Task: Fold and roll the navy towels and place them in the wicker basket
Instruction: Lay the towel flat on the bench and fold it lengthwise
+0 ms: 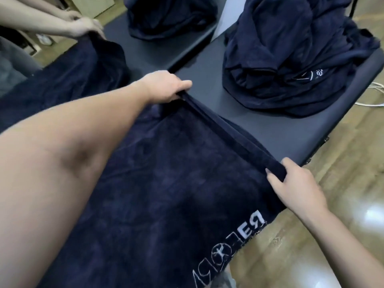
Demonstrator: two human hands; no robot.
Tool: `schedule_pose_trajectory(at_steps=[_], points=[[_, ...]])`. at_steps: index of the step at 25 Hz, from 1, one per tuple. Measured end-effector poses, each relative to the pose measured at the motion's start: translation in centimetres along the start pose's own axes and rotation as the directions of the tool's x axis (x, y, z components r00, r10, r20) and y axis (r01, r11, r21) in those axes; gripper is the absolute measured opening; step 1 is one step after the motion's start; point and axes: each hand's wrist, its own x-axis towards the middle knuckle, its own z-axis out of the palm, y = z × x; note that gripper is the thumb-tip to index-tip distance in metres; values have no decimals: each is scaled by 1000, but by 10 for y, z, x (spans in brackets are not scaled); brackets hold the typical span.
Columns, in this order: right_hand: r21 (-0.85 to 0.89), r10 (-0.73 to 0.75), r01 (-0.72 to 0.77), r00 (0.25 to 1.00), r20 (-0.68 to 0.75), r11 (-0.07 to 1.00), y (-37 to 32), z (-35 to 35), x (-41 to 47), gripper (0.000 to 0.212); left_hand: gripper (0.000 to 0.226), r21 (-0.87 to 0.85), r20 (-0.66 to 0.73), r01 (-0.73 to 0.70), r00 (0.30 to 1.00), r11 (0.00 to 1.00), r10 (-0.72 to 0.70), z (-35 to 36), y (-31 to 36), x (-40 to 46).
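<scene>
So there's a big navy terry towel with white lettering (166,183) spread flat over the near end of a dark grey matte table (270,125), filling the lower middle of the frame. Its far edge is turned into a narrow rolled strip running diagonally from centre to lower right. The left hand (166,86) is at the centre end of that strip, fingers curled over it and clamped on the cloth. The right hand (295,183) pinches the other end at lower right, thumb on top and fingers tucked under.

Upper right, a crumpled pile of navy towels (291,59) sits on the table. Top centre has another dark heap (170,15). Upper left, another person's hands (83,26) grip a separate navy cloth (72,73).
</scene>
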Motion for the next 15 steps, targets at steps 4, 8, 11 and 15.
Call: schedule_pose_trajectory(at_steps=[4, 8, 11, 15], points=[[-137, -257, 271, 960, 109, 953, -53, -18, -83, 36, 20, 104, 30, 11, 999, 995, -14, -21, -4, -110], [-216, -550, 583, 812, 198, 783, -103, 10, -192, 41, 30, 143, 11, 128, 991, 981, -131, -14, 13, -226], [-147, -710, 758, 649, 273, 636, -131, 56, -272, 46, 21, 170, -78, 192, 980, 967, -182, 23, 22, -326], [-25, -691, 849, 446, 569, 528, -160, 151, -357, 41, 14, 204, -93, 360, 933, 910, -348, 111, 31, -439]])
